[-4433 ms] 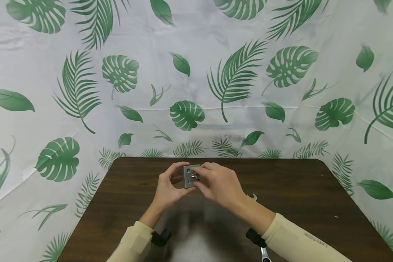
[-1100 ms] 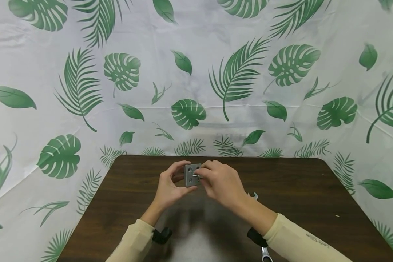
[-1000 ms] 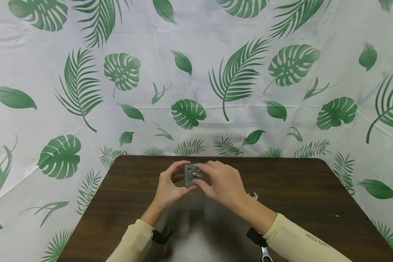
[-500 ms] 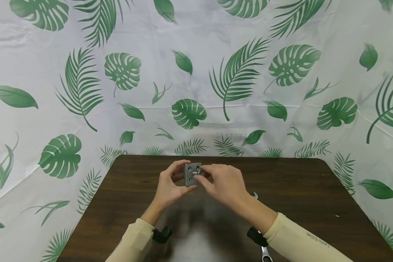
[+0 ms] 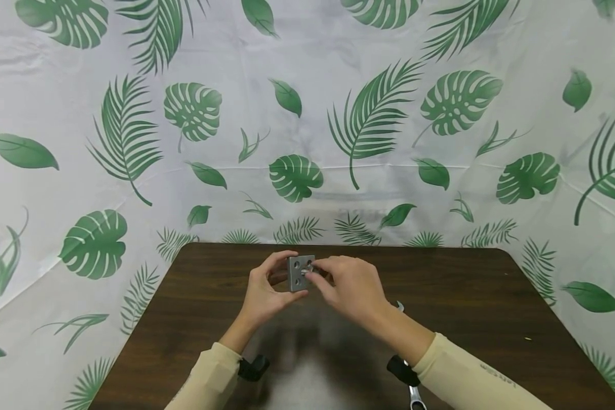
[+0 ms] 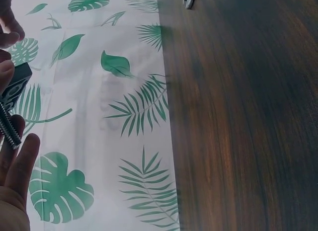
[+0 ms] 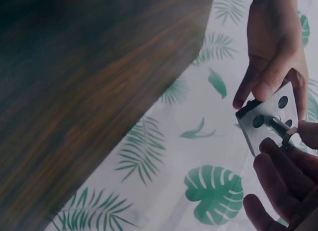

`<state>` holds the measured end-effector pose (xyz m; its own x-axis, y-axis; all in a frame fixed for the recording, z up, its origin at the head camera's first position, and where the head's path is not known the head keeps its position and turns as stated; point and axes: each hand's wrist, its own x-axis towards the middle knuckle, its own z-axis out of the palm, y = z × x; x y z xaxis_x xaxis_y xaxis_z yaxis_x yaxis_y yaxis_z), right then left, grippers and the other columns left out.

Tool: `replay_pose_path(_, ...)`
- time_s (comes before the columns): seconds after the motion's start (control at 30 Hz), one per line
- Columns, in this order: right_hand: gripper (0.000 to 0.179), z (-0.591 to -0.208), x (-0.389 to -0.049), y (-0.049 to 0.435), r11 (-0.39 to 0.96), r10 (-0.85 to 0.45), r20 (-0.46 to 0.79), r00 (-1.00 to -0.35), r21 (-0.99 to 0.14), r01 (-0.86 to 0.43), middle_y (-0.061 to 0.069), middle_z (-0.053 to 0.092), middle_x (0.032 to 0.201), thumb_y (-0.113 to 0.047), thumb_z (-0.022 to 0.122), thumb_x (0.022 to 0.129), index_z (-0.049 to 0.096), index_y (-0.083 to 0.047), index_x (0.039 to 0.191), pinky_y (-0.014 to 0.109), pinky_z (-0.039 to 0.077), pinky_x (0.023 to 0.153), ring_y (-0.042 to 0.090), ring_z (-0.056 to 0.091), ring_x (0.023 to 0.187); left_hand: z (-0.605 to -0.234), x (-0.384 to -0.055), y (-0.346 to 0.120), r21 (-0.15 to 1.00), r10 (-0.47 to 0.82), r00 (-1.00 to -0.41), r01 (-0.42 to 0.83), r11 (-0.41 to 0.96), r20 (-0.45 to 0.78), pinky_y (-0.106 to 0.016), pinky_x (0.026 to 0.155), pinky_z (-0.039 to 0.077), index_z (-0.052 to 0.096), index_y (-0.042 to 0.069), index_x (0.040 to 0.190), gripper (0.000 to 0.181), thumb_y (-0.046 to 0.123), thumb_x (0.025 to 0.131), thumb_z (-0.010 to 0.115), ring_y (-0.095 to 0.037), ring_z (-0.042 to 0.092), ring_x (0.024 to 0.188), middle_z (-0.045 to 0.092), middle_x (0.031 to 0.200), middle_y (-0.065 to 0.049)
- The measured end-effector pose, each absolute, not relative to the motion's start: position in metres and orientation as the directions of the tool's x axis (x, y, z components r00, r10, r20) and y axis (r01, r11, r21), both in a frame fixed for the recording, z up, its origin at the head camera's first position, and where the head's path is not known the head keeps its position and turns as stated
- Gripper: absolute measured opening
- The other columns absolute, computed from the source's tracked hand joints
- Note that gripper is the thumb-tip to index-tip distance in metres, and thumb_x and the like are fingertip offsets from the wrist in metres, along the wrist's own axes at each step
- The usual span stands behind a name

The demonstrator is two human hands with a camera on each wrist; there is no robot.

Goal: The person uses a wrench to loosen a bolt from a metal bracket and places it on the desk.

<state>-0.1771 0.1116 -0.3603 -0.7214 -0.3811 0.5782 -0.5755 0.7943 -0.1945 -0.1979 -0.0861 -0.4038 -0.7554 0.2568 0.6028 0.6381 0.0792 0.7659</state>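
One square grey metal plate (image 7: 252, 134) is held in the air over the far half of the table, its broad face turned toward the right hand. Three round holes are visible in that face (fingers may mask others). One silver metal bolt (image 7: 275, 122) projects from near the centre of the face; one hexagonal metal piece (image 7: 289, 137) is located at its outer end, whether head or nut cannot be told. The left hand (image 5: 265, 287) grips the plate by opposite edges, thumb below, fingers above. The right hand (image 5: 352, 287) pinches the bolt's outer end, thumb and fingers nearly closed. Two cream sleeves (image 5: 210, 373) cover the forearms; one black device (image 5: 253, 368) is fitted at each wrist. Two silver wrench ends (image 5: 415, 397) show beside the right forearm; one tool or two cannot be determined. One small yellow scrap (image 5: 528, 339) lies right on the single dark brown wood-grain table (image 5: 466, 290). Behind hangs one white leaf-print cloth (image 5: 307, 136).
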Motion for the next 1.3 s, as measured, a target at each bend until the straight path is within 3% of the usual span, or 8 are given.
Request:
replay_pose_path(0.17,0.025,-0.3597,-0.1783,0.1133,0.751,-0.477,0.601,-0.641,-0.099,-0.652,-0.006,0.068,0.092,-0.016,0.083,0.079,0.078,-0.018,0.103,0.033,0.052,0.079,0.011,0.062,0.081,-0.4031,-0.1977,-0.0848,0.772,0.261,-0.761,0.631,0.081,0.594,-0.043,0.081,0.056,0.058,0.002,0.125,0.067,-0.01,0.065,0.086,-0.029,0.066,0.104,0.067,0.113,-0.016)
replay_pose_path(0.23,0.028,-0.3598,-0.1785,0.1139,0.747,-0.486,0.61,-0.626,-0.083,-0.66,-0.005,0.067,0.094,-0.018,0.083,0.078,0.077,-0.018,0.105,0.038,0.051,0.085,0.014,0.063,0.085,-0.4028,-0.1974,-0.0845,0.775,0.257,-0.765,0.626,0.081,0.591,-0.043,0.081,0.056,0.059,0.002,0.125,0.067,-0.01,0.065,0.086,-0.028,0.066,0.104,0.067,0.113,-0.015)
replay_pose_path(0.43,0.024,-0.3619,-0.1788,0.1139,0.777,-0.412,0.591,-0.694,-0.169,-0.606,-0.009,0.07,0.081,-0.034,0.077,0.085,0.078,-0.017,0.102,0.031,0.048,0.068,0.005,0.055,0.063,-0.4045,-0.1964,-0.0849,0.767,0.256,-0.756,0.637,0.077,0.603,-0.042,0.081,0.056,0.058,0.001,0.125,0.067,-0.011,0.065,0.086,-0.03,0.066,0.103,0.067,0.112,-0.018)
replay_pose_path(0.6,0.026,-0.3616,-0.1807,0.1153,0.738,-0.499,0.602,-0.624,-0.083,-0.67,-0.007,0.069,0.089,-0.016,0.082,0.079,0.077,-0.019,0.105,0.04,0.047,0.091,0.012,0.064,0.081,-0.4052,-0.1976,-0.0857,0.761,0.257,-0.749,0.645,0.071,0.611,-0.041,0.081,0.056,0.058,0.002,0.125,0.067,-0.011,0.065,0.086,-0.031,0.066,0.104,0.067,0.112,-0.017)
replay_pose_path(0.87,0.024,-0.3603,-0.1792,0.1148,0.78,-0.405,0.582,-0.705,-0.183,-0.599,-0.008,0.072,0.08,-0.036,0.073,0.089,0.078,-0.016,0.102,0.038,0.049,0.083,0.006,0.059,0.066,-0.4041,-0.1983,-0.0855,0.761,0.261,-0.751,0.643,0.081,0.607,-0.043,0.081,0.056,0.058,0.003,0.126,0.067,-0.009,0.066,0.086,-0.03,0.066,0.104,0.067,0.114,-0.015)
replay_pose_path(0.97,0.016,-0.3591,-0.1799,0.1154,0.766,-0.451,0.586,-0.673,-0.133,-0.629,-0.008,0.071,0.083,-0.027,0.078,0.084,0.078,-0.018,0.098,0.042,0.047,0.092,0.009,0.062,0.074,-0.4044,-0.1979,-0.0853,0.761,0.267,-0.749,0.644,0.079,0.606,-0.043,0.081,0.056,0.058,0.002,0.125,0.067,-0.01,0.066,0.086,-0.029,0.066,0.105,0.067,0.113,-0.016)
replay_pose_path(1.1,0.029,-0.3582,-0.1801,0.1168,0.731,-0.509,0.611,-0.607,-0.066,-0.679,-0.006,0.069,0.091,-0.022,0.085,0.077,0.077,-0.019,0.105,0.049,0.041,0.1,0.016,0.063,0.087,-0.4035,-0.1979,-0.0849,0.764,0.268,-0.752,0.641,0.079,0.603,-0.041,0.081,0.056,0.058,0.002,0.125,0.066,-0.009,0.066,0.086,-0.028,0.066,0.105,0.067,0.113,-0.016)
replay_pose_path(1.3,0.026,-0.3586,-0.178,0.1142,0.794,-0.41,0.556,-0.723,-0.172,-0.583,-0.009,0.07,0.078,-0.037,0.075,0.087,0.078,-0.017,0.102,0.045,0.045,0.093,0.01,0.062,0.072,-0.4027,-0.1972,-0.0844,0.766,0.266,-0.756,0.636,0.088,0.598,-0.042,0.082,0.056,0.059,0.002,0.125,0.066,-0.008,0.066,0.086,-0.029,0.066,0.106,0.067,0.115,-0.016)
